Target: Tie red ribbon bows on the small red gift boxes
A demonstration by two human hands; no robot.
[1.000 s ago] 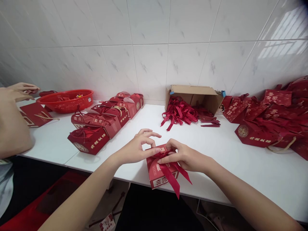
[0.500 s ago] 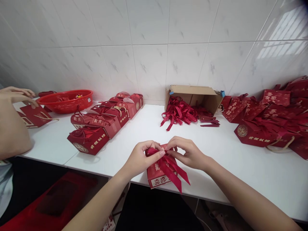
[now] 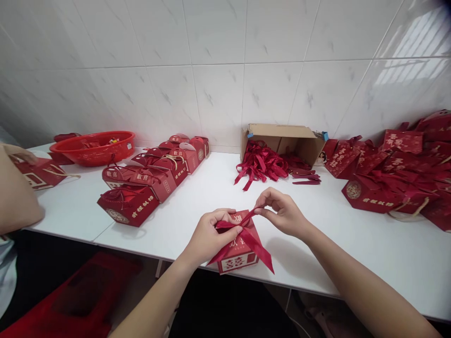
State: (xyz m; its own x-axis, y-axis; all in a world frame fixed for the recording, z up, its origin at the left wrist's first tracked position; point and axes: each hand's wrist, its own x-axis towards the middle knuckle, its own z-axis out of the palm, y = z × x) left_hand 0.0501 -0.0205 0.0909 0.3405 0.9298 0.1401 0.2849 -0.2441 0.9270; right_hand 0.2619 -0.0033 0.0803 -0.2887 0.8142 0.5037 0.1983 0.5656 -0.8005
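A small red gift box (image 3: 235, 264) with gold and white printing stands at the table's front edge, directly before me. Across its top runs a dark red satin ribbon (image 3: 256, 245) formed into a bow, one tail hanging over the front right. My left hand (image 3: 215, 234) is closed on the bow's left loop, thumb pressed near the knot. Up and to the right of the box, my right hand (image 3: 278, 213) pinches another part of the ribbon between thumb and fingers and holds it taut.
Finished-looking red boxes (image 3: 141, 206) stand in a row on the left, beside a red plastic basin (image 3: 95, 150). Cut ribbons (image 3: 262, 162) spill from a cardboard box (image 3: 282, 130) at the wall. More red boxes (image 3: 377, 192) are heaped on the right. A co-worker's arm (image 3: 19, 188) is at far left.
My right hand has moved up and right from the knot, drawing out a ribbon loop. My left hand stays by the knot. The co-worker's arm and box have shifted slightly left.
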